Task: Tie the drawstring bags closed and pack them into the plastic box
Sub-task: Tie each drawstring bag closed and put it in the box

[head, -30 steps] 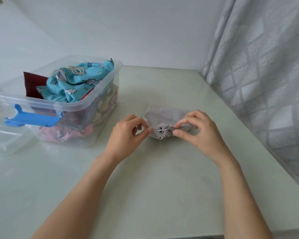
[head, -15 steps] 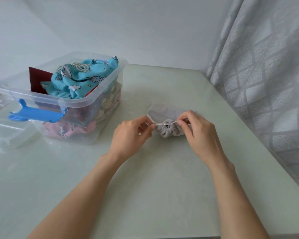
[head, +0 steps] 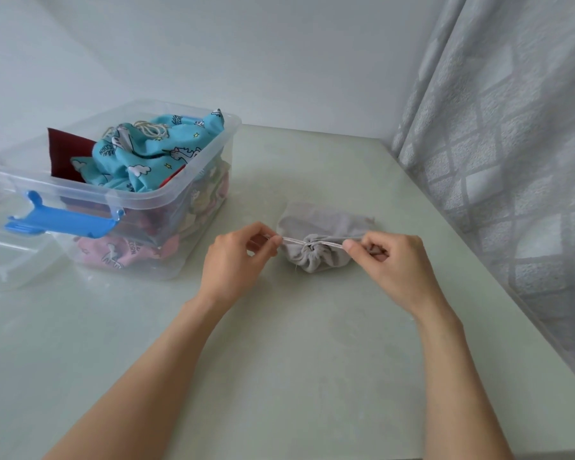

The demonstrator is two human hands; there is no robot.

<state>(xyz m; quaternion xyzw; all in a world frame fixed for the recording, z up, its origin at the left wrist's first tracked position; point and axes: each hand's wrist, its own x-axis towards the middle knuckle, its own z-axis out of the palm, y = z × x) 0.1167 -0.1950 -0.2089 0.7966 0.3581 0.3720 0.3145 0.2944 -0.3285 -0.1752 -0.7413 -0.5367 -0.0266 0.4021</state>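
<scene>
Your left hand [head: 234, 260] and right hand [head: 390, 265] are bare, with no gloves, rings, watch or bracelets, and both your forearms run uncovered to the frame's lower edge, with no sleeve showing anywhere.

Plastic box [head: 166, 207] blocks left; curtain [head: 498, 161] right

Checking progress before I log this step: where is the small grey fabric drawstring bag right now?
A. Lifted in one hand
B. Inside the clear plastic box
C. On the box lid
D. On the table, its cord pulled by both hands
D: the small grey fabric drawstring bag lies on the pale table, its white cord stretched between the left hand and right hand.
</scene>
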